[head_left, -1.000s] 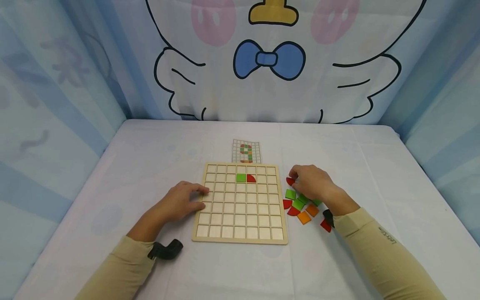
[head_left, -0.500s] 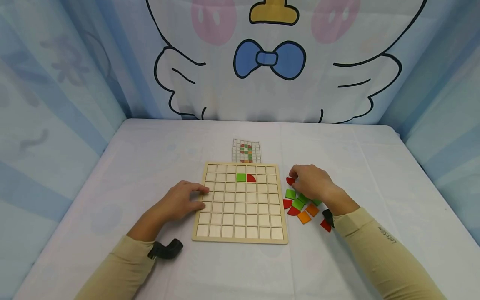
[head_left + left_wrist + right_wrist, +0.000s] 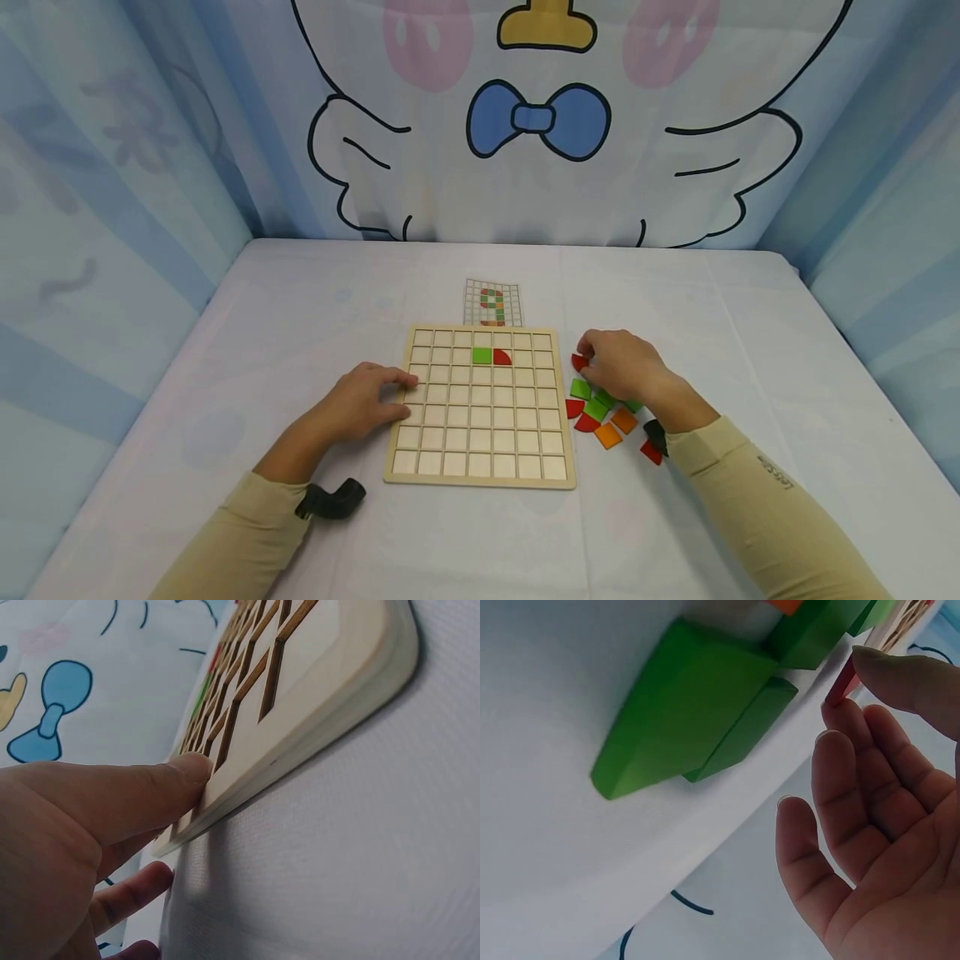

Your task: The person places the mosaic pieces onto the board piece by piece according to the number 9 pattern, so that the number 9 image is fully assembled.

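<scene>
A wooden grid board [image 3: 480,483] lies on the table, with a green square tile [image 3: 482,356] and a red quarter-circle tile [image 3: 502,357] side by side in its second row. My left hand [image 3: 360,404] rests at the board's left edge, its thumb [image 3: 187,769] lying over the rim in the left wrist view. To the right of the board, my right hand [image 3: 622,362] pinches another red quarter-circle tile [image 3: 580,362] between thumb and fingertip. In the right wrist view that red tile [image 3: 844,681] shows as a thin edge, and the other fingers spread loosely.
Below the right hand lie several loose tiles: green squares [image 3: 581,389], orange squares [image 3: 608,435] and red pieces [image 3: 587,422]. A printed pattern card [image 3: 492,302] stands out past the board's far edge. Patterned curtains [image 3: 540,192] enclose the table's back and sides.
The red tile in my right hand has shifted very slightly to the left. Both hands and the board otherwise look the same.
</scene>
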`<action>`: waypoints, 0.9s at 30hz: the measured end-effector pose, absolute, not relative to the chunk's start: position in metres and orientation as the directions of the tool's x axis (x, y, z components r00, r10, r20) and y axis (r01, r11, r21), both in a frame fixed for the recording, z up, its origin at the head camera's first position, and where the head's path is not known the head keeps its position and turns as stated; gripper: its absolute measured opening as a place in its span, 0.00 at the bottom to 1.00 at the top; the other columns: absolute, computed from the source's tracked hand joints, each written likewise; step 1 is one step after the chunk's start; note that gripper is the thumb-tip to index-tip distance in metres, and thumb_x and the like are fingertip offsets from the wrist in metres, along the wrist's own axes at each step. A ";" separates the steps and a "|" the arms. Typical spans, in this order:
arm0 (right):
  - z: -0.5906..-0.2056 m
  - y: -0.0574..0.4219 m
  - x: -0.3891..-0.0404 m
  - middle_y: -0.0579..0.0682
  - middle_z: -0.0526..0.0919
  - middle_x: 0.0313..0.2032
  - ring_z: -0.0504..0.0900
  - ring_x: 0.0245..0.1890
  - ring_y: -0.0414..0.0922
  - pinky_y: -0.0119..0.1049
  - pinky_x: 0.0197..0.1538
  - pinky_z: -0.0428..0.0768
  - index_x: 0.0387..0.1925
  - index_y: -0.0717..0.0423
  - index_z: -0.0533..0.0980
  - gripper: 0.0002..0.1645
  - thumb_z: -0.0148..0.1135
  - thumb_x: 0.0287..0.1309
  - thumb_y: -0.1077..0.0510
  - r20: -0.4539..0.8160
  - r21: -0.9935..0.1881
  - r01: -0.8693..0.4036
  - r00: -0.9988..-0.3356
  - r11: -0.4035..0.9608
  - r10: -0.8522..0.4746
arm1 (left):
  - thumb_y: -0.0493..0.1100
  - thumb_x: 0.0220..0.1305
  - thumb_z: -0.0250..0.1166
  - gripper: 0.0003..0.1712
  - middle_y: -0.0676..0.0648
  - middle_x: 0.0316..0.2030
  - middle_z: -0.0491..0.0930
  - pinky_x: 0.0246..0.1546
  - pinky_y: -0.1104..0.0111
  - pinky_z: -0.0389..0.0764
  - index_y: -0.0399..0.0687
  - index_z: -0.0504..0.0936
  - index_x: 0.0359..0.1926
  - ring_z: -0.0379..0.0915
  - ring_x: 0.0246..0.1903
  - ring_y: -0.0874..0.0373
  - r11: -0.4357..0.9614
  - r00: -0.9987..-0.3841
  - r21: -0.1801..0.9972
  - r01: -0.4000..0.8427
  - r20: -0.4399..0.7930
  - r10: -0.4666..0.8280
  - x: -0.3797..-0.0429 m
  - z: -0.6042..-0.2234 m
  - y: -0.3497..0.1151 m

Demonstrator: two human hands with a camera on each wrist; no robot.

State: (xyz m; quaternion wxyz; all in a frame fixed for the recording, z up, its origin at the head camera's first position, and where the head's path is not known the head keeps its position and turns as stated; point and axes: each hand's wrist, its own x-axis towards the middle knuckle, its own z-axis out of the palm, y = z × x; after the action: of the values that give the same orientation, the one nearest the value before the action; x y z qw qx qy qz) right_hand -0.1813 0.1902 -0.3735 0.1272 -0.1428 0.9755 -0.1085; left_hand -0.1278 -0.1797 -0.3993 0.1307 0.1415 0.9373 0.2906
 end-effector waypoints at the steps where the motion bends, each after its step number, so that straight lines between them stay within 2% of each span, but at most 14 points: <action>1: -0.373 0.190 -0.181 0.58 0.83 0.47 0.77 0.36 0.49 0.41 0.41 0.80 0.53 0.65 0.77 0.19 0.65 0.64 0.58 -0.214 -0.251 -0.253 -0.927 0.934 -0.308 | 0.43 0.66 0.69 0.21 0.38 0.61 0.74 0.59 0.45 0.68 0.48 0.82 0.59 0.62 0.65 0.38 0.791 -0.926 0.582 0.189 -0.163 0.341 -0.128 -0.399 -0.180; 14: -0.366 0.182 -0.178 0.57 0.84 0.46 0.77 0.33 0.47 0.39 0.37 0.78 0.52 0.64 0.77 0.19 0.66 0.64 0.56 -0.157 -0.280 -0.290 -0.927 0.915 -0.342 | 0.42 0.66 0.69 0.21 0.38 0.60 0.74 0.59 0.44 0.68 0.47 0.82 0.59 0.62 0.65 0.38 0.785 -0.925 0.588 0.192 -0.158 0.345 -0.127 -0.399 -0.180; 27: -0.360 0.172 -0.177 0.54 0.84 0.46 0.77 0.36 0.47 0.41 0.40 0.79 0.51 0.62 0.78 0.19 0.66 0.64 0.56 -0.136 -0.282 -0.311 -0.924 0.908 -0.359 | 0.43 0.66 0.69 0.22 0.38 0.61 0.73 0.60 0.45 0.67 0.48 0.82 0.60 0.62 0.65 0.38 0.795 -0.928 0.580 0.179 -0.168 0.332 -0.128 -0.400 -0.180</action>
State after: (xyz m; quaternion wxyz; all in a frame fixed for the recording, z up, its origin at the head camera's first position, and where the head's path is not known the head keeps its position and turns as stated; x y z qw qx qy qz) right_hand -0.1771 0.1718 -0.3602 0.0928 -0.1721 0.9722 -0.1289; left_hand -0.1277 -0.1795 -0.4001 0.1319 0.1364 0.9380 0.2900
